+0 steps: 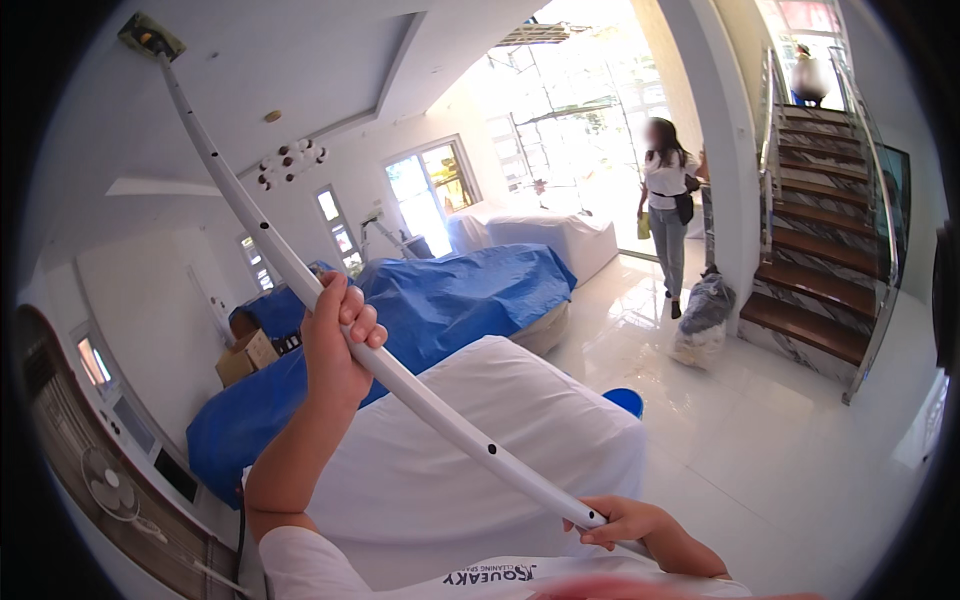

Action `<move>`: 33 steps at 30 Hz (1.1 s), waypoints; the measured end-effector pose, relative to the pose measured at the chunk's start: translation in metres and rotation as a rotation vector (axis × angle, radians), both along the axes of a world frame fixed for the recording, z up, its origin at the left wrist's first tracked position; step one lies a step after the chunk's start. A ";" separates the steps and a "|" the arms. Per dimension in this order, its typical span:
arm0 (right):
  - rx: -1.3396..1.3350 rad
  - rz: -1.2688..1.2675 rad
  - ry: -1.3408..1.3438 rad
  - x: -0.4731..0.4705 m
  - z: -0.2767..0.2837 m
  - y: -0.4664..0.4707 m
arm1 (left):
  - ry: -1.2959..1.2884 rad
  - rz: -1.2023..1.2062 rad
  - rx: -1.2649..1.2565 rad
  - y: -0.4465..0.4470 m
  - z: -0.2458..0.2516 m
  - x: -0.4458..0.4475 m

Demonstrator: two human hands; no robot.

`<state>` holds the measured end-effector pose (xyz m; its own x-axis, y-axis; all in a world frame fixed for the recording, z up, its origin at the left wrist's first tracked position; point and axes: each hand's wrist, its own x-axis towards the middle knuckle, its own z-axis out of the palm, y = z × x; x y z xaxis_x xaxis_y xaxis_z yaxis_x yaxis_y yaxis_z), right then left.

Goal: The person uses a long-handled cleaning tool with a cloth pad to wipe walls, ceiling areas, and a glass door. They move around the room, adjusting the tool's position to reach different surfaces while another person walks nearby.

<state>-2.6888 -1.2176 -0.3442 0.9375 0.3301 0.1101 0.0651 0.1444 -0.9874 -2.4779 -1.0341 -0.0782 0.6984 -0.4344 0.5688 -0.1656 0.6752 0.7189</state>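
A long white pole (450,420) with dark holes along it slants across the view from lower right to upper left. My left hand (341,337) grips its middle, fingers wrapped around it. Lower down, my right hand (626,523) holds the pole near its bottom end. At the far top sits a flat rectangular pad head (151,37), up at the white ceiling (300,60); whether it touches cannot be told. Below the pole, close in front of me, stands a bulky piece covered with a white cloth (510,397).
Blue tarpaulins (465,292) cover more furniture, with a cardboard box (247,356) beside them. A ceiling light (289,161) hangs beyond the pole. A person (667,202) stands near a filled plastic bag (705,315); another person (808,79) is atop the stairs (817,277). A blue bucket (626,401) stands right.
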 end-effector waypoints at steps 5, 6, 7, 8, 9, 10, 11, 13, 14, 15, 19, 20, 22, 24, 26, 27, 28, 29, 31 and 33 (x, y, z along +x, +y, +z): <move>0.033 -0.040 0.013 -0.045 -0.013 -0.058 | -0.001 -0.063 0.050 -0.073 -0.006 -0.035; 0.040 -0.043 0.025 -0.052 -0.016 -0.069 | 0.012 -0.073 0.061 -0.086 -0.007 -0.042; 0.037 -0.057 0.026 -0.059 -0.019 -0.079 | 0.024 -0.077 0.070 -0.098 -0.008 -0.049; 0.045 -0.070 0.029 -0.066 -0.023 -0.088 | 0.014 -0.087 0.072 -0.109 -0.010 -0.056; 0.061 -0.088 0.027 -0.074 -0.027 -0.094 | 0.005 -0.097 0.077 -0.121 -0.012 -0.063; 0.068 -0.091 0.039 -0.083 -0.032 -0.101 | 0.000 -0.096 0.090 -0.132 -0.015 -0.069; 0.079 -0.095 0.045 -0.091 -0.037 -0.108 | 0.009 -0.131 0.102 -0.143 -0.017 -0.076; 0.105 -0.110 0.032 -0.106 -0.045 -0.120 | 0.032 -0.147 0.127 -0.163 -0.020 -0.088; 0.121 -0.119 0.015 -0.112 -0.049 -0.122 | 0.034 -0.182 0.149 -0.173 -0.022 -0.094; 0.152 -0.127 -0.025 -0.117 -0.052 -0.125 | 0.043 -0.197 0.172 -0.183 -0.025 -0.099; 0.174 -0.238 0.036 -0.135 -0.055 -0.137 | -0.006 -0.280 0.239 -0.213 -0.026 -0.105; 0.173 -0.238 0.038 -0.135 -0.055 -0.142 | -0.015 -0.295 0.236 -0.216 -0.026 -0.102; 0.182 -0.230 0.028 -0.132 -0.055 -0.147 | -0.014 -0.273 0.248 -0.216 -0.030 -0.096; 0.156 -0.169 0.056 -0.121 -0.059 -0.148 | -0.078 -0.277 0.241 -0.211 -0.036 -0.087; 0.130 -0.103 0.065 -0.107 -0.068 -0.147 | -0.035 -0.228 0.273 -0.199 -0.046 -0.078; 0.113 -0.061 0.066 -0.097 -0.074 -0.145 | -0.054 -0.235 0.265 -0.191 -0.050 -0.074; 0.097 -0.018 0.066 -0.087 -0.081 -0.143 | -0.066 -0.200 0.322 -0.182 -0.052 -0.067; 0.096 0.027 0.073 -0.077 -0.089 -0.143 | -0.116 -0.158 0.284 -0.171 -0.052 -0.059; 0.086 0.122 0.077 -0.059 -0.106 -0.141 | -0.151 -0.025 0.242 -0.150 -0.052 -0.042; 0.079 0.206 0.160 -0.042 -0.121 -0.133 | -0.067 0.145 0.103 -0.122 -0.037 -0.015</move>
<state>-2.7309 -1.3508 -0.4655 0.8589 0.5122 -0.0003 -0.1292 0.2160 -0.9678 -2.4929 -1.1559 -0.1153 0.7201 -0.3904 0.5736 -0.3053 0.5641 0.7672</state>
